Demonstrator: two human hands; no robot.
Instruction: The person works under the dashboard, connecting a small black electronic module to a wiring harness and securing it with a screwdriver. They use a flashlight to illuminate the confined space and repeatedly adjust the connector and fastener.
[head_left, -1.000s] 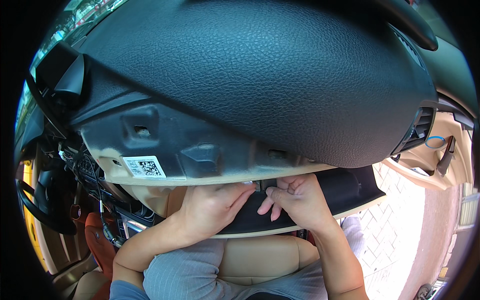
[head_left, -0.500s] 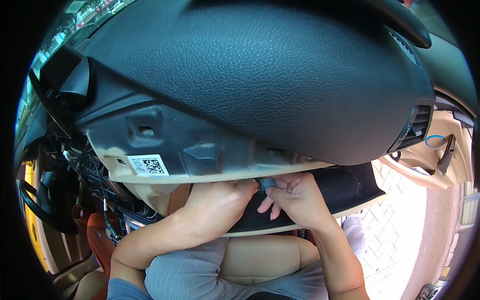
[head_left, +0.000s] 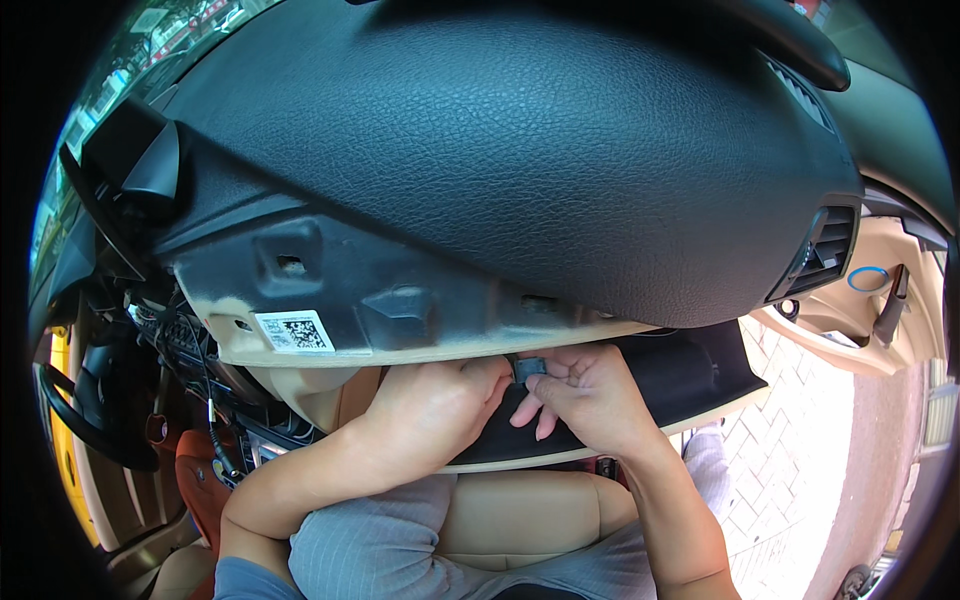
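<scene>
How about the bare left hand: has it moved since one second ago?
Yes: the bare left hand sits slightly farther right of the white rectangular label on the dark dashboard panel.

Car interior, daylit. Beige door (head_left: 925, 310) open at right; pale paving (head_left: 775, 450) outside, glaring (zigzag joints). Windshield (head_left: 140, 62) upper left, probably greenery beyond, blurred. Beige seat (head_left: 530, 510), lower centre.

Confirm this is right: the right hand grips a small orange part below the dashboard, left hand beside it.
Wrong colour: the head view shows a small dark part, gripped by the right hand below the dashboard, left hand beside it.
</scene>
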